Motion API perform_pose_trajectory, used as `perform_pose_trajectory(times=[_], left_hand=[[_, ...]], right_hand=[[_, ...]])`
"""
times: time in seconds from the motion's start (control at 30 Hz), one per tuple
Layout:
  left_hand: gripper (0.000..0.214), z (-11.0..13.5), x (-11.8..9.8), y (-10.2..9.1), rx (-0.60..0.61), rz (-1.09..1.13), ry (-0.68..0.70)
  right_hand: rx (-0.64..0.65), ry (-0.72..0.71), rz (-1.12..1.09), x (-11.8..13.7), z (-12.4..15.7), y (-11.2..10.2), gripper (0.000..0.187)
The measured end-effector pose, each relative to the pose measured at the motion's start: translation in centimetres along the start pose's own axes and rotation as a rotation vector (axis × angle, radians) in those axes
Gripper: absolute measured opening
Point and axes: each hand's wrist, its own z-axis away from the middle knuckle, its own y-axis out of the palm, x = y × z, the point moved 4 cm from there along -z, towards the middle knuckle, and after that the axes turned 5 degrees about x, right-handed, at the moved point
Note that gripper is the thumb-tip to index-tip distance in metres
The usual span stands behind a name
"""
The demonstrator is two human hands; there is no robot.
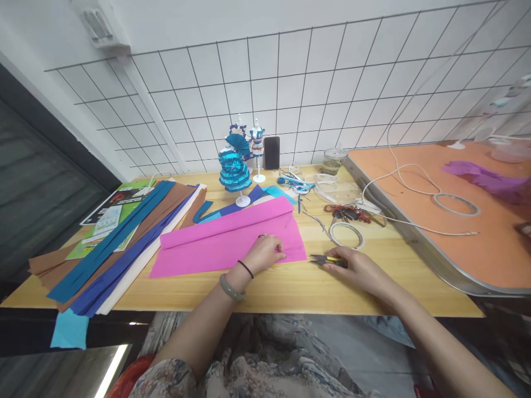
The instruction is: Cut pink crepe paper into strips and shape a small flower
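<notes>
A wide sheet of pink crepe paper (232, 237) lies in front of me, its far edge folded over in a long band. My left hand (264, 254) rests on the sheet near its right end, fingers curled and pinching the paper close to the near edge. Just right of the sheet, my right hand (352, 265) is closed around small thread snips (321, 258) with dark blades and a yellow part. The blades point left toward the paper and stand slightly apart. My palm hides most of the snips' handle.
Brown, blue and white crepe strips (120, 243) lie over a green booklet (135, 193) at left. Behind stand small dress forms (235, 171) in blue paper and a phone (271, 153). A tape roll (347, 235), keys (348, 214) and a glass cup (333, 161) sit right, beside an orange table (415, 221).
</notes>
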Motion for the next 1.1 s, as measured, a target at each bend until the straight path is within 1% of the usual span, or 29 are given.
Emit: perform_pose_trajectory(times=[0.07,0.1,0.2,0.33,0.47,0.7,1.1], left_hand=[[0.010,0.1,0.0,0.1,0.022,0.072,0.028],[0.013,0.2,0.1,0.2,0.030,0.105,0.032],[0.018,0.4,0.1,0.3,0.046,0.142,0.040],[0.017,0.5,0.3,0.6,0.057,0.212,0.075],[0.019,0.6,0.7,0.9,0.064,0.283,0.059],[0.021,0.7,0.5,0.6,0.065,0.309,0.016],[0.024,0.5,0.4,0.3,0.080,0.269,-0.056]], right_hand=[[-0.001,0.004,0.011,0.1,0.0,-0.2,0.033],[0.001,0.006,0.019,0.1,0.0,-0.3,0.032],[0.010,-0.006,0.042,0.1,-0.2,-0.5,0.030],[0.031,-0.070,0.072,0.1,-0.6,-0.4,0.032],[0.017,-0.140,0.135,0.4,-0.9,-0.2,0.033],[-0.001,-0.230,0.197,1.2,-1.7,0.0,0.031],[-0.010,-0.259,0.202,1.7,-2.0,0.5,0.032]])
